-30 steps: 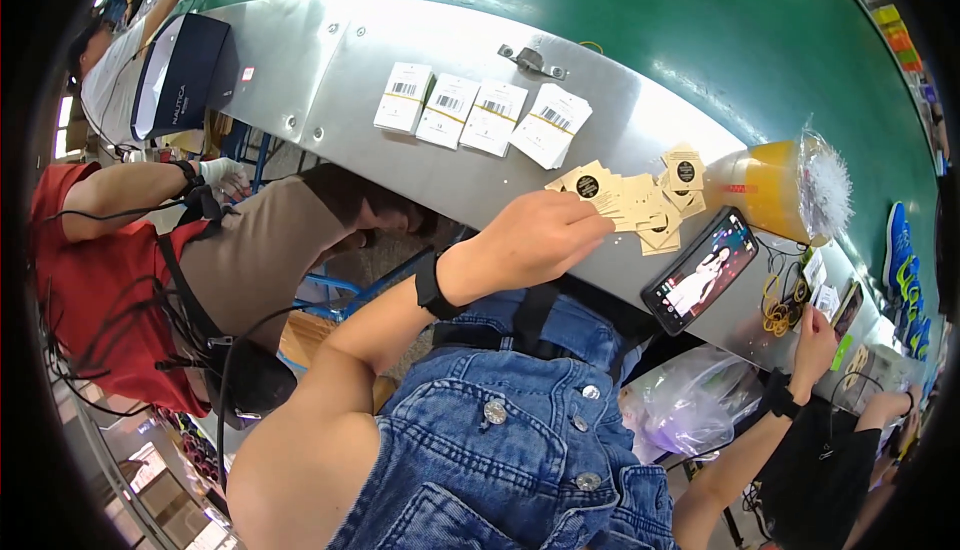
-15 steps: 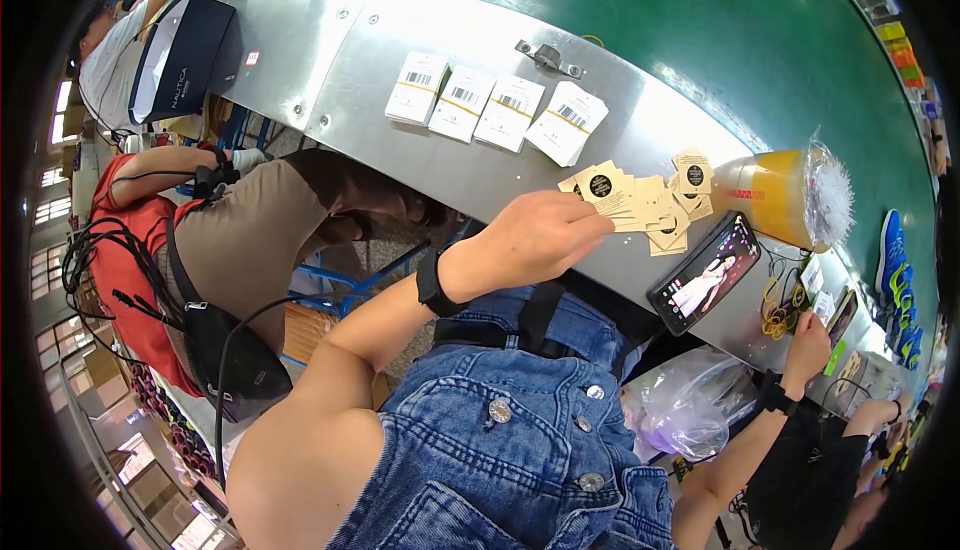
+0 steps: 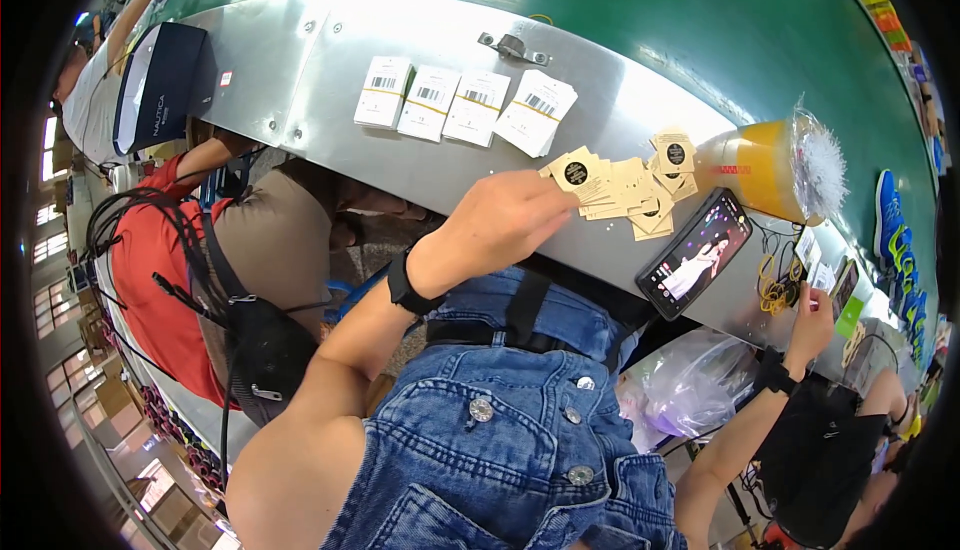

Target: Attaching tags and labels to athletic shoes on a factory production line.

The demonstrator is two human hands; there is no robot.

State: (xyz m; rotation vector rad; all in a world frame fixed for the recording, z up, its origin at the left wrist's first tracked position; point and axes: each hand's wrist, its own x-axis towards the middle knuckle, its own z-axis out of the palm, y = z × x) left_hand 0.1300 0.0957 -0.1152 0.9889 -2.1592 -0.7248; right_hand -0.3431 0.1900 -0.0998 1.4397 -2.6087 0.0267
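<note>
My left hand [image 3: 508,214] is bent over the near edge of the metal table, fingers pressed together. Its fingertips meet the left edge of a spread of small beige tags [image 3: 602,188] with round black emblems; whether it pinches one is hidden. Farther right, my right hand [image 3: 815,326] pinches beside a small white packet [image 3: 822,278]; what lies between its fingertips is too small to make out. Yellow elastic loops [image 3: 776,288] lie just left of that hand. A phone [image 3: 694,254] playing a video rests between my two hands.
Several banded stacks of white barcode tags [image 3: 430,102] stand left of the beige ones. A yellow spool of clear fasteners [image 3: 752,165] is behind the phone. A metal latch [image 3: 512,47] sits on the table's far side. Co-workers and a dark blue box [image 3: 162,90] are at left.
The whole view has shifted slightly, so the table's things sit farther left. My hands keep nearly the same places by the tags and packet. The person in red at left has changed posture.
</note>
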